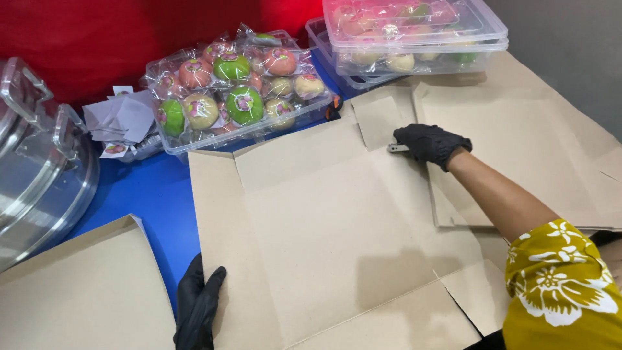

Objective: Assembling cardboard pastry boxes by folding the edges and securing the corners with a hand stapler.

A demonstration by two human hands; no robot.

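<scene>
Brown cardboard sheet (pixel 337 240), cut and creased as a flat box blank, lies before you on the blue table (pixel 149 194). Your left hand (pixel 197 304), in a black glove, rests flat with fingers spread on the sheet's near left edge, pinning it down without gripping anything. Your right hand (pixel 431 142), also gloved, is closed around a small metal tool (pixel 397 148) at the far right corner, where a corner flap (pixel 379 120) meets the side panel; only the tool's tip shows, so you cannot tell whether it is a stapler or a cutter. Judged from this, the step in hand is work on that far corner of the blank, with the sides not yet raised. Any next move calls for the left hand to hold the sheet steady while the tool stays square to the fold. Beyond the sheet stands a clear tray of wrapped round sweets (pixel 236 97), with stacked lidded containers (pixel 414 39) to its right, a metal pot (pixel 39 168) at far left, and more cardboard (pixel 84 291) beside it
</scene>
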